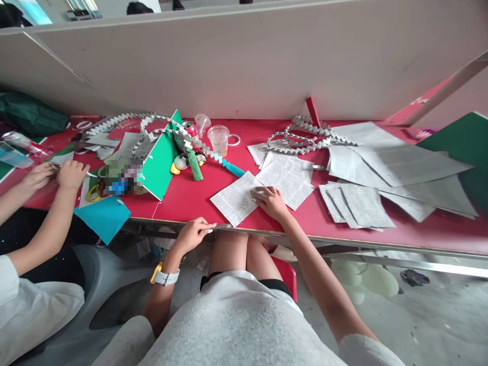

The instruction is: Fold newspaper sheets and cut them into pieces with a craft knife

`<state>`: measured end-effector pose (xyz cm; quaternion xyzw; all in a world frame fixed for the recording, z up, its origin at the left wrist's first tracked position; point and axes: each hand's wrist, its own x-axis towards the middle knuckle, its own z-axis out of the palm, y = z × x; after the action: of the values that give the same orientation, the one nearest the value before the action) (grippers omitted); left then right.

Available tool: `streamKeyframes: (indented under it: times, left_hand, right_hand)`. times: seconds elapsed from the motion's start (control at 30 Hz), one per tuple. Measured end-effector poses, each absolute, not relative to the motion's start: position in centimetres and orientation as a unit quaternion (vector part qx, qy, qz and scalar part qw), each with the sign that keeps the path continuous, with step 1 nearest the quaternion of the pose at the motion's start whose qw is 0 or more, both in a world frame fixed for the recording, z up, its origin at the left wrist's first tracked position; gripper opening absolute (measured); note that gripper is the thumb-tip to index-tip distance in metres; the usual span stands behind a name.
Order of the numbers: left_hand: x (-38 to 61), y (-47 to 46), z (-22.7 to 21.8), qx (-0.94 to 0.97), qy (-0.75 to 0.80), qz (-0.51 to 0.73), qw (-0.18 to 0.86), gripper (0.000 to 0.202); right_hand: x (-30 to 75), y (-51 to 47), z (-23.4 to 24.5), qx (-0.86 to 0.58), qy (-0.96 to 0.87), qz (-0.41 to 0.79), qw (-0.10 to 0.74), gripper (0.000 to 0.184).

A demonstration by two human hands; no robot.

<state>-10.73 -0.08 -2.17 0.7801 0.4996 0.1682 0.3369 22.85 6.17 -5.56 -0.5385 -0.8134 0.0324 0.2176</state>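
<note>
My left hand [196, 235], with a watch on its wrist, is closed at the table's front edge. Its fingers pinch a thin grey flat object [223, 226], too small to tell exactly, whose tip is by the near corner of a square newspaper sheet [236, 199]. On that sheet's right part lies my right hand [271, 202], fingers outstretched and pressing the paper. More newspaper pieces [292, 178] are just beyond the right hand, partly under the sheet. A blue folded-paper end [233, 170] of a zigzag paper chain [209, 151] touches the area behind the sheet.
Newspaper stacks [360, 206] and large sheets [400, 157] cover the right of the red table [190, 203]. Farther back are a paper chain [293, 145], a plastic cup [219, 138] and a penguin toy [183, 161]. A green board [162, 162] stands left, near a co-worker's hands [70, 175].
</note>
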Motion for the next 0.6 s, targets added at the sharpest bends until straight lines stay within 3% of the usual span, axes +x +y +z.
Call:
streamKeyframes:
  times: [0.6]
  left_hand:
    - [-12.0,-0.8,-1.8,0.755,0.522,0.177,0.356,0.032]
  right_hand:
    - [22.7,6.2,-5.3,-0.534,-0.818,0.030,0.211,0.036]
